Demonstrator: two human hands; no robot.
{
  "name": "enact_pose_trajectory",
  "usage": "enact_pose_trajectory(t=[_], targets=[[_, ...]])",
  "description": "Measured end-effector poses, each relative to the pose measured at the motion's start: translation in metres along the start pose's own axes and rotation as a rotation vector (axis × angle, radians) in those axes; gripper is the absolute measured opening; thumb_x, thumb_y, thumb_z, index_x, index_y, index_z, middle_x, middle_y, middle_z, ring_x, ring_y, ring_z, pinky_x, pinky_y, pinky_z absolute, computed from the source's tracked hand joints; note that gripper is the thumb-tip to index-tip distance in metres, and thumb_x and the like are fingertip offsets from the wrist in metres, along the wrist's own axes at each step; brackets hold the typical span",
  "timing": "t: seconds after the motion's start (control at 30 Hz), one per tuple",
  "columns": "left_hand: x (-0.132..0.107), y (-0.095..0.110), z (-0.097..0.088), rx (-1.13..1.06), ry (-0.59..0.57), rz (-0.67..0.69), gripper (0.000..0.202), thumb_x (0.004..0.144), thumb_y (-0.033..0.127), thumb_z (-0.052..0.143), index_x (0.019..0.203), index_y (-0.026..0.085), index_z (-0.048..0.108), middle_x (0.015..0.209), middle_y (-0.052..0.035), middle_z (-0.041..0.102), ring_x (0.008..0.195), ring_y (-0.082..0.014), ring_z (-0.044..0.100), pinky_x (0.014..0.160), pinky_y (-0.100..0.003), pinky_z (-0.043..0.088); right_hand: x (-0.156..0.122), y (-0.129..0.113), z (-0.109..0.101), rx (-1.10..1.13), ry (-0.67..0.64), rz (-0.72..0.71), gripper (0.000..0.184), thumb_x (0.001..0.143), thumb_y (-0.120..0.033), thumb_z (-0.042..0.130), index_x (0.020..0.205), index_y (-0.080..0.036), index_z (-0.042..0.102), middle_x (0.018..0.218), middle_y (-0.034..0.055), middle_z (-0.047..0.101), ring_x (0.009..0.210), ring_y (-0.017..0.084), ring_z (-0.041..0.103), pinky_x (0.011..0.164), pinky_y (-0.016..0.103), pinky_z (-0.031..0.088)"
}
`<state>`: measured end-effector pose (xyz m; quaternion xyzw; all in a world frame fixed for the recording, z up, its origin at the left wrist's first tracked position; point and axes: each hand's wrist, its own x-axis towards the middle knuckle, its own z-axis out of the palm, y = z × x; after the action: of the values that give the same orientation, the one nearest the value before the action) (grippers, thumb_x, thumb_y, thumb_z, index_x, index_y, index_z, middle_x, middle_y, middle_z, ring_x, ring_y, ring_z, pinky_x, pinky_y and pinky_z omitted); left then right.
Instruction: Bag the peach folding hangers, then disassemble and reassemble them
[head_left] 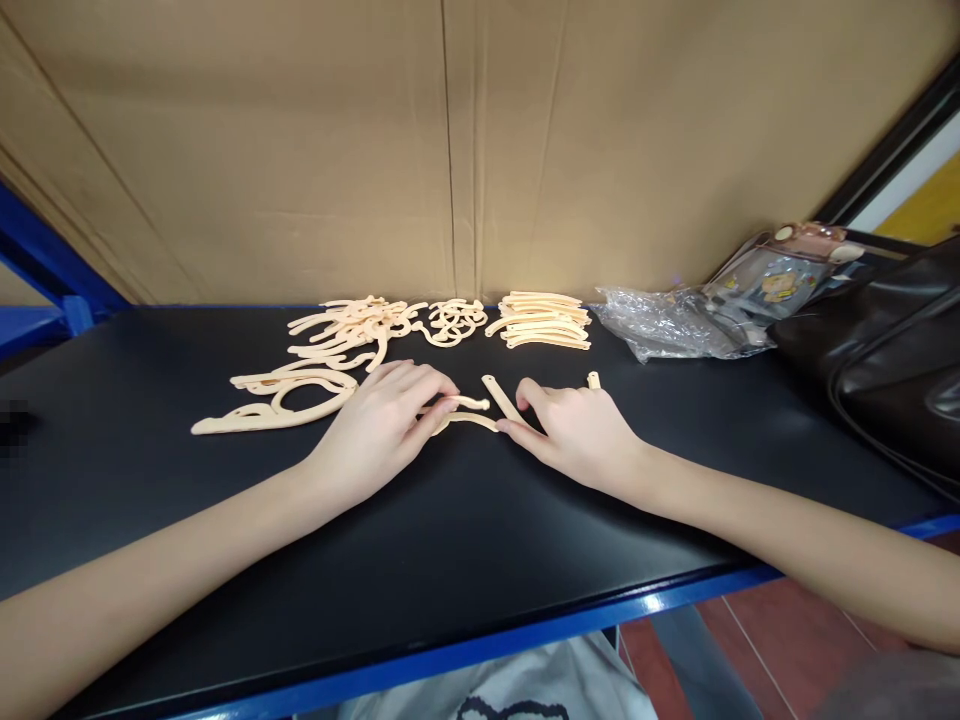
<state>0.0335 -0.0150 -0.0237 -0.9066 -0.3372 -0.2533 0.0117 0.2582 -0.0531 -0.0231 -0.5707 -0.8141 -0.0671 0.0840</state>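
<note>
In the middle of the black table, my left hand (386,420) is closed, thumb and fingers pinching a slim beige hanger part (472,403) with a rounded tip. Just below it, a curved beige hanger arm (474,419) spans the gap between my hands. My right hand (581,430) has its thumb and bent forefinger at that arm's right end. A flat beige strip (501,396) slants down to the right thumb, and its lower end is hidden. Behind the right knuckles another beige strip end (594,380) shows.
Left of my left hand lie joined hanger pieces (277,410). Farther back are a heap of curved parts (352,325), a pile of small hooks (456,322) and stacked strips (544,320). Clear plastic bags (675,320) and a dark leather bag (885,340) occupy the right. Cardboard (337,150) stands behind.
</note>
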Motion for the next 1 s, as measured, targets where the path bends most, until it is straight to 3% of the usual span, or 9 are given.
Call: enact_pose_trajectory(t=[0.1,0.23,0.33,0.43,0.53,0.6,0.7,0.8,1.0], targets=[[-0.001,0.002,-0.002,0.009,0.087,-0.04,0.021,0.099,0.031,0.039,0.094,0.019,0.056,0.087,-0.0032,0.065,0.084,-0.0198,0.057,0.082,-0.035,0.043,0.0,0.002,0.001,0.018,0.043,-0.029,0.028,0.094,-0.043,0.048,0.101,-0.018,0.06,0.092,0.0046,0.07,0.074,0.022,0.067,0.054,0.03,0.03],[-0.002,0.004,-0.005,0.073,0.136,-0.058,0.02,0.098,0.032,0.038,0.093,0.02,0.053,0.084,-0.0028,0.064,0.079,-0.0194,0.059,0.076,-0.033,0.043,0.001,0.003,0.002,0.044,0.079,-0.076,0.021,0.093,-0.03,0.05,0.106,-0.019,0.062,0.094,0.0046,0.068,0.083,0.02,0.065,0.059,0.029,0.035],[-0.004,0.005,-0.005,0.088,0.133,-0.111,0.02,0.097,0.034,0.039,0.092,0.02,0.052,0.079,-0.0021,0.063,0.071,-0.0182,0.06,0.065,-0.03,0.043,0.002,0.004,0.002,0.101,0.104,-0.091,0.026,0.092,-0.026,0.052,0.116,-0.019,0.059,0.101,0.0054,0.068,0.091,0.021,0.063,0.066,0.03,0.04],[-0.006,0.005,-0.004,-0.001,0.082,-0.168,0.017,0.096,0.035,0.04,0.093,0.021,0.05,0.088,-0.0021,0.066,0.069,-0.0158,0.062,0.055,-0.025,0.041,0.002,0.004,0.002,0.188,0.102,-0.068,0.028,0.09,-0.021,0.052,0.117,-0.018,0.057,0.104,0.0058,0.067,0.095,0.021,0.063,0.071,0.03,0.043],[-0.007,0.006,-0.004,-0.047,0.058,-0.176,0.015,0.096,0.033,0.039,0.094,0.021,0.048,0.099,-0.0032,0.068,0.068,-0.0144,0.063,0.054,-0.025,0.042,0.002,0.003,0.002,0.291,0.11,-0.042,0.039,0.084,-0.013,0.05,0.123,-0.018,0.051,0.097,0.0037,0.066,0.088,0.019,0.062,0.07,0.03,0.043],[-0.007,0.007,-0.005,-0.009,0.074,-0.183,0.016,0.097,0.033,0.037,0.096,0.021,0.047,0.096,-0.0038,0.068,0.068,-0.0157,0.063,0.056,-0.027,0.043,0.002,0.003,0.003,0.367,0.127,-0.064,0.044,0.081,-0.01,0.049,0.124,-0.018,0.048,0.09,0.0017,0.063,0.082,0.018,0.06,0.072,0.03,0.044],[-0.006,0.009,-0.006,0.091,0.078,-0.185,0.019,0.098,0.032,0.034,0.104,0.019,0.047,0.095,-0.0057,0.066,0.081,-0.0204,0.062,0.062,-0.03,0.044,0.003,0.003,0.004,0.446,0.153,-0.145,0.039,0.077,-0.01,0.048,0.116,-0.017,0.051,0.085,0.0009,0.059,0.081,0.018,0.057,0.076,0.032,0.043],[-0.005,0.009,-0.006,0.151,0.057,-0.147,0.025,0.098,0.034,0.034,0.11,0.018,0.048,0.091,-0.0067,0.064,0.09,-0.0247,0.058,0.067,-0.033,0.044,0.003,0.002,0.004,0.489,0.146,-0.221,0.028,0.077,-0.01,0.046,0.102,-0.019,0.055,0.088,0.002,0.057,0.077,0.016,0.054,0.071,0.029,0.042],[-0.004,0.012,-0.008,0.195,0.039,0.013,0.025,0.1,0.029,0.03,0.092,0.019,0.051,0.081,-0.0038,0.061,0.072,-0.0208,0.051,0.064,-0.032,0.039,-0.002,0.0,-0.001,0.531,0.108,-0.275,0.022,0.078,-0.01,0.044,0.096,-0.021,0.052,0.096,0.0009,0.053,0.068,0.012,0.049,0.063,0.025,0.041]])
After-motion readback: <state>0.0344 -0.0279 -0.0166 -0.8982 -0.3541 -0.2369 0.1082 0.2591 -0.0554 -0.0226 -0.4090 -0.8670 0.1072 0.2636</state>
